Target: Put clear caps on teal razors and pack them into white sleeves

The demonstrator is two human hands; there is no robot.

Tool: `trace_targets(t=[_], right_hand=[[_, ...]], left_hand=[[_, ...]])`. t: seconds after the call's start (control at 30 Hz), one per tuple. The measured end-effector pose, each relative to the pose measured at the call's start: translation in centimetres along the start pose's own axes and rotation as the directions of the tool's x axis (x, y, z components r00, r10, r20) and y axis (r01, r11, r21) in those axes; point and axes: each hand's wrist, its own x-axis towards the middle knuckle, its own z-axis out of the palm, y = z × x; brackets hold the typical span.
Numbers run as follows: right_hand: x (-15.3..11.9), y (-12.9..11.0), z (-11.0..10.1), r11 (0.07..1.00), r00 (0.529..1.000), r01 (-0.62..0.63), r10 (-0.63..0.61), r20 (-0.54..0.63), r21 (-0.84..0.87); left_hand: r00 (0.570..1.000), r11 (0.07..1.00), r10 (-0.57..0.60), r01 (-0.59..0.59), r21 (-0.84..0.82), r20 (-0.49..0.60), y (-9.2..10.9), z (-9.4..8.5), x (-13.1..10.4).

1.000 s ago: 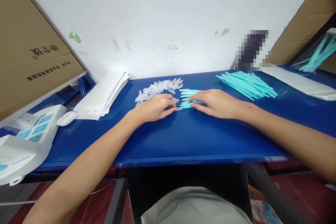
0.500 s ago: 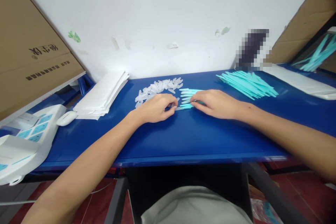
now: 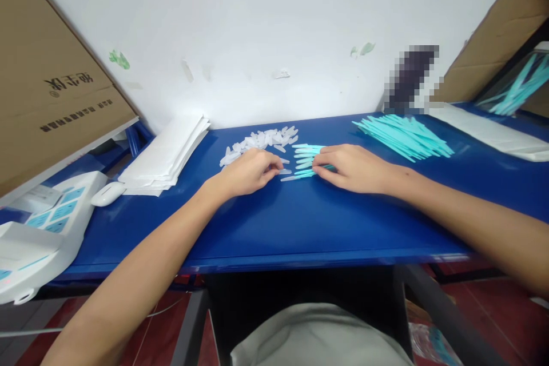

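Note:
My left hand (image 3: 253,171) is closed in a pinch, with a small translucent plastic cap (image 3: 286,171) at its fingertips. A heap of similar caps (image 3: 268,138) lies just behind that hand. My right hand (image 3: 349,167) rests on the blue table, thumb and fingers closed on a thin turquoise stick (image 3: 305,174). The lowest stick bears a clear cap (image 3: 288,179) on its left tip. Several turquoise sticks (image 3: 305,151) lie side by side left of the right hand, which hides their right ends.
A larger pile of turquoise sticks (image 3: 403,137) lies at the back right. White paper envelopes (image 3: 165,151) are stacked on the left, near a white device (image 3: 81,206) with blue panels. A cardboard box (image 3: 64,68) stands at far left; the white wall (image 3: 274,28) bounds the back.
My left hand has drawn slightly left and up from the stick tips, uncovering the capped lowest stick, and its fingers have closed by another cap. My right hand has barely moved.

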Motion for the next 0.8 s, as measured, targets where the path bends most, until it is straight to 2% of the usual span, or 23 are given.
trace_targets(t=[0.47,0.7,0.8], right_hand=[[0.1,-0.2,-0.2,0.999,0.999,-0.037,0.038,0.015,-0.033],[0.1,-0.3,-0.3,0.995,0.999,-0.035,0.037,0.019,-0.095],[0.0,-0.5,-0.5,0.992,0.999,0.007,-0.003,0.035,-0.129]], left_hand=[[0.998,0.991,0.014,-0.023,-0.135,-0.062,0.7,0.9,0.4],[0.999,0.983,0.017,-0.023,-0.181,-0.035,0.9,1.0,0.5],[1.000,0.983,0.010,-0.015,-0.186,-0.023,0.6,1.1,0.5]])
